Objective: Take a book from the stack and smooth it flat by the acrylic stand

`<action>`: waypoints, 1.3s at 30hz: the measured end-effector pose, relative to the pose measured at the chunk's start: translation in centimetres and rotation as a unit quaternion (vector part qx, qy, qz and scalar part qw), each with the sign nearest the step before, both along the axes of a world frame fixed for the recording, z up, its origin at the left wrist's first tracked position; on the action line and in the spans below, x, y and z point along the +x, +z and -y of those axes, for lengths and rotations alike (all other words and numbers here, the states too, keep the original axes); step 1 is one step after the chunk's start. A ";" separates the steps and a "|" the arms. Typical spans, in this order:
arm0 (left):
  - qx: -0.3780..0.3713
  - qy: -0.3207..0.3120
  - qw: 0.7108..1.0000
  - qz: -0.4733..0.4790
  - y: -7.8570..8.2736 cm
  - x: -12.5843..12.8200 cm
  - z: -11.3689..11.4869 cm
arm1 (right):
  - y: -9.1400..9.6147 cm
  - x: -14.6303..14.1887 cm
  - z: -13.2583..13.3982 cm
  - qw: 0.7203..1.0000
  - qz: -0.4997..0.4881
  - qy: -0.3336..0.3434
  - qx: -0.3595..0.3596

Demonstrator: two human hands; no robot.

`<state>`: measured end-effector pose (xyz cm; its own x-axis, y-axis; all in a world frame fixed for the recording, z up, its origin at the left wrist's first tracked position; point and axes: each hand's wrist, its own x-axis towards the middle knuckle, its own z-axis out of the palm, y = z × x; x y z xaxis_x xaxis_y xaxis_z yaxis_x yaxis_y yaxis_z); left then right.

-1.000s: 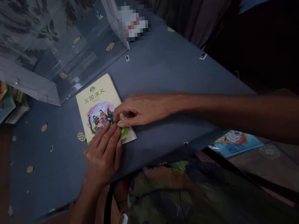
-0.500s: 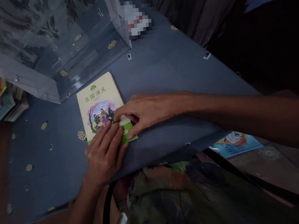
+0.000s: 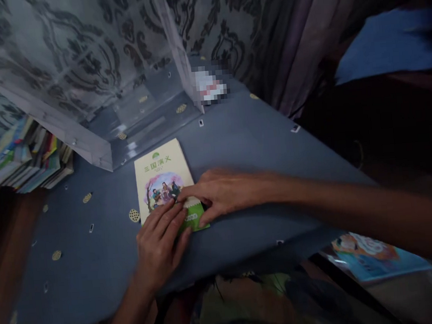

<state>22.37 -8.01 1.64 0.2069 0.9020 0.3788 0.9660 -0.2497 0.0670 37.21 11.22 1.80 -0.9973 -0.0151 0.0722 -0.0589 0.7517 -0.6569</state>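
A cream-coloured paperback book [image 3: 158, 167] with green Chinese lettering, a picture of several seated figures and a green lower band lies flat on the table. Over its lower left part rests my left hand [image 3: 161, 238], palm down, with the fingers stretched out on the cover. Reaching in from the right, my right hand [image 3: 220, 194] touches the book with its index fingertip on the cover and its thumb near the lower right corner. The index finger and thumb are apart, and the other fingers are partly hidden. Between them, the hands cover some of the picture and the green band.
Behind the book, a clear acrylic stand [image 3: 103, 153] stands on the blue patterned tablecloth [image 3: 244, 145]. Several stacked books [image 3: 32, 156] are at the left. A pixelated white item [image 3: 210, 87] sits behind, before a patterned curtain [image 3: 134, 23]. A blue picture book [image 3: 380, 259] lies lower right.
The view has tilted upward, so the book, hands and stand appear lower and slightly farther right. Both hands stay on the book in nearly the same places.
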 end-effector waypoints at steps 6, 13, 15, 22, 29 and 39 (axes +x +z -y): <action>0.017 0.060 0.998 0.010 -0.9 -0.9 0.2 | 1.1 0.2 -0.1 0.999 0.029 -0.006 -0.037; 0.003 0.119 0.993 -0.008 -1.5 -1.9 0.3 | 0.3 -0.1 -0.6 0.992 0.000 -0.106 -0.063; -0.007 0.131 0.991 -0.002 -1.7 -1.9 0.3 | -0.4 -0.6 -1.2 0.981 -0.025 -0.182 -0.059; -0.017 0.133 0.991 -0.024 -2.4 -2.6 0.4 | -2.1 -3.6 -4.9 0.953 -0.127 -0.275 0.007; -0.037 0.085 0.993 -0.071 -1.9 -4.2 0.7 | -2.5 -5.3 -5.9 0.957 -0.093 -0.276 -0.017; -0.027 0.083 0.985 -0.150 1.2 -11.8 0.4 | -1.9 -4.0 -7.3 0.910 -0.162 -0.335 -0.182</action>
